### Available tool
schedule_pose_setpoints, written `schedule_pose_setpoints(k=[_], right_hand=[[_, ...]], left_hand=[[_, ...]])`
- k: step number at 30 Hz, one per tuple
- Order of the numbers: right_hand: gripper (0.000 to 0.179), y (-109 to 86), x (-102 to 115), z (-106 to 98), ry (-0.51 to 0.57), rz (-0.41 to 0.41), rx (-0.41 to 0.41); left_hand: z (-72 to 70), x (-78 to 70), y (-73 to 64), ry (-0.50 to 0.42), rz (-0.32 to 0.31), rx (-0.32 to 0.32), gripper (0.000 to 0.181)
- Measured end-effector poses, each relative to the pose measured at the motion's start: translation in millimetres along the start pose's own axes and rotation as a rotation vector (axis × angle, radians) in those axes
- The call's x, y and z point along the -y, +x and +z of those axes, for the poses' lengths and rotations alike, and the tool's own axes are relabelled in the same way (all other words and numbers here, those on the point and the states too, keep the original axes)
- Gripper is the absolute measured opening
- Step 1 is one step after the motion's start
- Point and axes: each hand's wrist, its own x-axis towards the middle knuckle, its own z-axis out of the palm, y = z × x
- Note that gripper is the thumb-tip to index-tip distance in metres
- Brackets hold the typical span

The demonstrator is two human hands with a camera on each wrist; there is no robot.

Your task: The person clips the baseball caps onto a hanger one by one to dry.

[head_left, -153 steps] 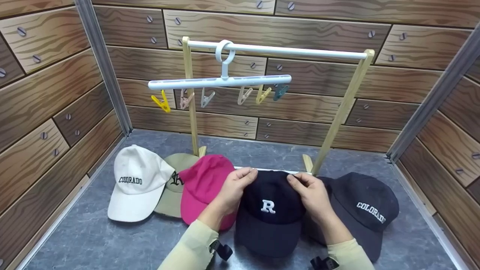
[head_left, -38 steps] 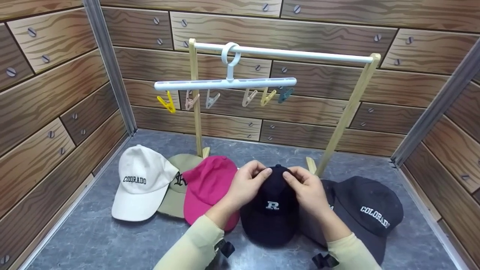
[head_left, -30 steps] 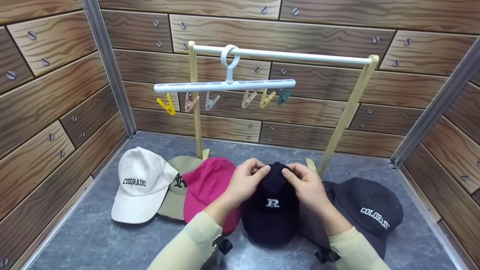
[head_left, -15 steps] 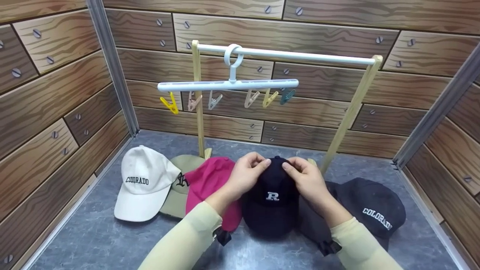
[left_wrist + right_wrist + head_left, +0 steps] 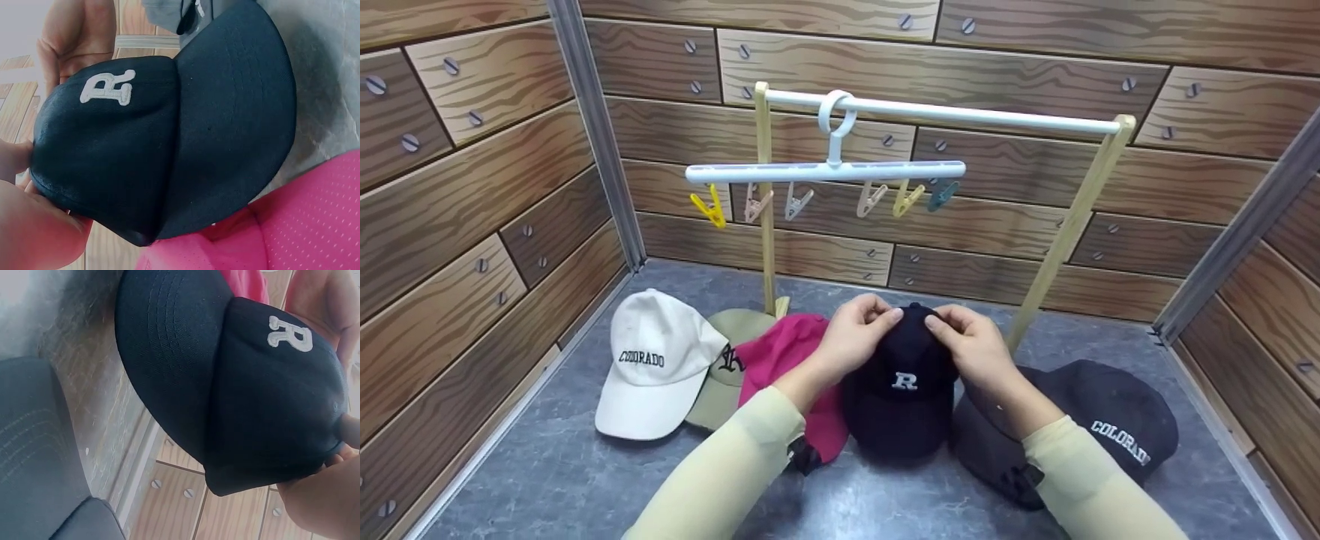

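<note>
Both hands pinch a dark navy baseball cap by the top of its crown, one on each side of the button. My left hand grips the left side, thumb in front and fingers behind. Opposite it, my right hand does the same on the right. The cap hangs upright with its brim down and a white letter R facing me. In the left wrist view the brim of the navy cap stands off the grey surface. A pink cap lies just left of it, partly behind my left forearm.
A white COLORADO cap and an olive cap lie at the left. Dark caps, including a COLORADO one, lie at the right. Behind, a white hanger with several coloured clips hangs on a rack.
The hands have drawn closer together on the crown, narrowing it. In the last second they have lifted the navy cap slightly up and away from me. The view has shifted a little.
</note>
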Motion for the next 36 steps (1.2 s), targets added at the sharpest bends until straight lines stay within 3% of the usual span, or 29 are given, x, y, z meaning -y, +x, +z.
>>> schedule_pose_setpoints(k=[12,22,30,36], right_hand=[[0.022,16.2,5.0,-3.4,-0.032,-0.039,-0.005],[0.023,32.4,12.1,-3.6,-0.062,-0.084,-0.031],[0.025,42.6,17.0,-8.2,-0.086,-0.071,-0.039],[0.027,53.3,18.5,-8.8,-0.039,-0.087,-0.047]], left_hand=[[-3.2,1.1,16.4,-0.007,0.033,-0.009,0.02],[-4.0,0.0,29.0,-0.081,0.014,-0.038,0.019],[-3.4,-3.2,40.0,-0.076,0.027,-0.048,0.02],[-3.6,-7.2,45.8,-0.086,0.039,-0.086,0.019]])
